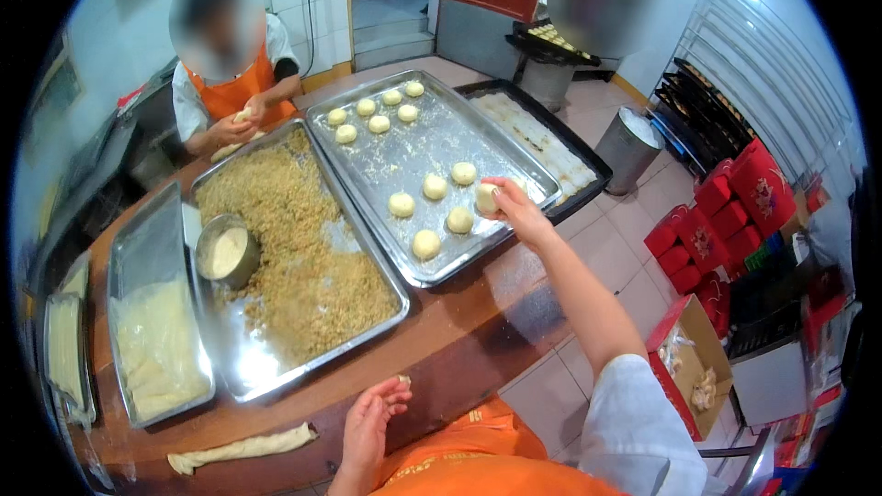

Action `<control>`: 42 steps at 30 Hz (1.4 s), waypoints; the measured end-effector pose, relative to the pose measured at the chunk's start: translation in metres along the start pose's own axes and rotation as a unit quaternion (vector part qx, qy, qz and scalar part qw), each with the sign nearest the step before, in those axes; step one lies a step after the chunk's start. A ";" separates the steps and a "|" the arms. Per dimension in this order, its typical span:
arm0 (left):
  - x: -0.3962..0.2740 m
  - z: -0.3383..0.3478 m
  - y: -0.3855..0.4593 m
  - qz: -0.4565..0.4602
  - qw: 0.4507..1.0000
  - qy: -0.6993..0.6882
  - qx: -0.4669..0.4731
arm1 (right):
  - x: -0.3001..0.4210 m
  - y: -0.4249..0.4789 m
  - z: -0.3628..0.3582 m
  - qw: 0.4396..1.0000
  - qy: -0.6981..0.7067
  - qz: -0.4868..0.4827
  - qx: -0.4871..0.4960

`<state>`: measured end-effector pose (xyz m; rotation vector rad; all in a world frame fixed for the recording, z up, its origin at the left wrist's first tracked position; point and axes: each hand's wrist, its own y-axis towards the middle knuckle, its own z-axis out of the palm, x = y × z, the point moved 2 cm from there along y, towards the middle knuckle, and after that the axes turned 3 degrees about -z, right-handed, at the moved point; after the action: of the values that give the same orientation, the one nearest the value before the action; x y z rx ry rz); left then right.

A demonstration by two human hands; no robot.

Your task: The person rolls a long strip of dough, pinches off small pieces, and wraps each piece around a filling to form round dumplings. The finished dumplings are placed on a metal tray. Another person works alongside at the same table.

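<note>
My right hand (518,212) grips a round dough ball (487,198) at the near right corner of a large metal tray (475,131). Part of another pale ball shows behind my fingers. Several dough balls (435,187) lie close by on the tray, and a second group (379,124) sits at its far end. My left hand (372,420) is above the table's near edge, fingers curled, with a small pale bit of dough (404,379) at the fingertips. Left of it, a long strip of dough (242,448) rests on the wooden table (441,337).
A tray of crumbly filling (296,213) holds a metal bowl (229,251). Further left is a tray of plastic-covered dough (162,351). Across the table a co-worker (231,83) handles dough. A black baking tray (544,145), a metal bin (628,150) and red boxes (710,220) are to the right.
</note>
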<state>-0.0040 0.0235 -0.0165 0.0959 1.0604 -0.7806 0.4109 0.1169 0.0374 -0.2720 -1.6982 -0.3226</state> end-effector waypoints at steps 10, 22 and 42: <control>-0.007 0.006 0.034 -0.031 0.999 0.017 -0.001 | -0.029 0.118 -0.035 0.882 -0.442 -0.129 -0.102; -0.002 0.017 0.051 -0.080 0.996 0.035 0.011 | -0.046 0.140 -0.052 0.855 -0.507 -0.109 0.005; -0.057 -0.129 -0.055 0.191 0.888 0.315 -0.274 | 0.041 -0.115 0.175 0.924 -0.211 -0.286 0.144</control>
<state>-0.1480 0.0686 -0.0201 0.0725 1.7812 -0.0501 0.2018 0.0729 0.0474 0.4157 -2.2091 -0.4567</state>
